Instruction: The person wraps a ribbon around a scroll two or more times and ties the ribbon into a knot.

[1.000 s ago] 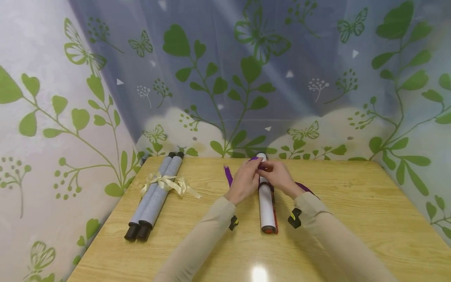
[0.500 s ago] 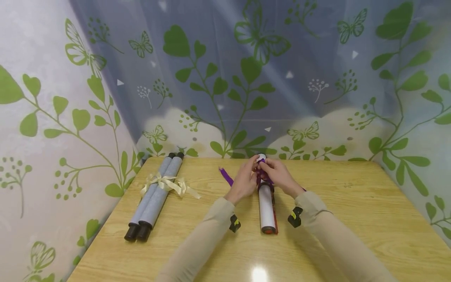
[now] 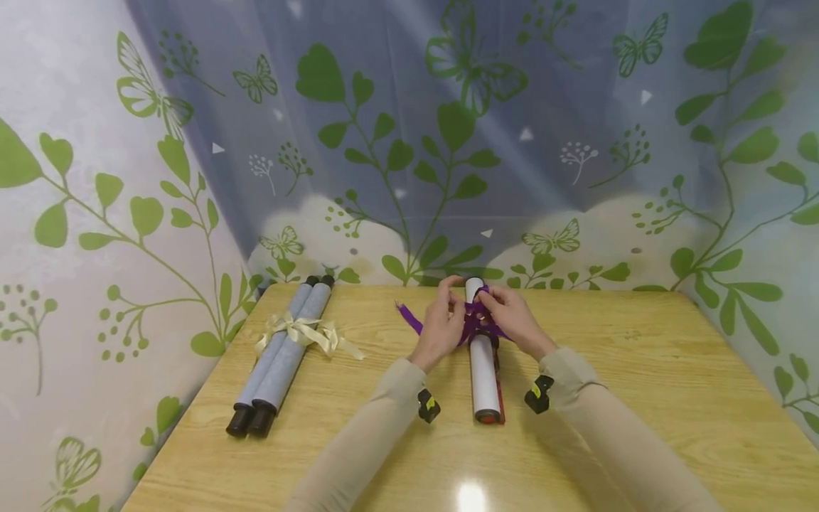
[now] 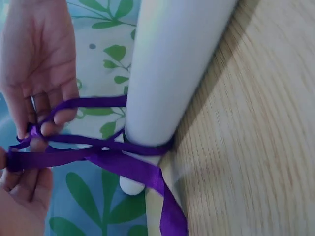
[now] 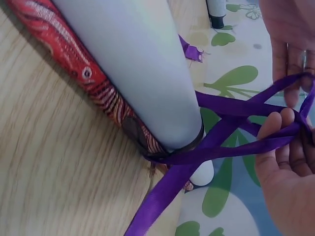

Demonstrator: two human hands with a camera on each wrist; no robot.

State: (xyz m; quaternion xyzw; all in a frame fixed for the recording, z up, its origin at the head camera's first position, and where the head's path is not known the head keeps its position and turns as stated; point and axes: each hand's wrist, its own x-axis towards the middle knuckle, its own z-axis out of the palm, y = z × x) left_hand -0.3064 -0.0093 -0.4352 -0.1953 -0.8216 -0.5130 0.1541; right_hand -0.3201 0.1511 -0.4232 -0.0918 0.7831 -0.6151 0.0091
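Observation:
A white tube (image 3: 484, 377), dark-rimmed at its near end, lies lengthwise on the table with a red patterned piece (image 5: 74, 64) along its side. Purple ribbon (image 4: 125, 164) wraps round the tube, crosses over itself and runs up to both hands. My left hand (image 3: 440, 323) is just left of the tube, its fingertips pinching part of the ribbon. On the other side, my right hand (image 3: 515, 320) pinches a looped stretch of it between thumb and fingers. One frayed ribbon tail (image 3: 408, 318) sticks out to the left; a second, wider length (image 5: 157, 201) hangs toward the table.
To the left on the wooden table (image 3: 640, 427) lie two grey-blue rolls (image 3: 297, 363) with black ends, tied together by a cream ribbon bow (image 3: 303, 331). A leaf-printed curtain (image 3: 409, 142) stands directly behind the table's far edge.
The hands have drawn apart, uncovering the crossed purple ribbon on top of the tube. My right hand has pulled a loop slightly right, and the left tail has shifted outward. The grey-blue rolls stay put.

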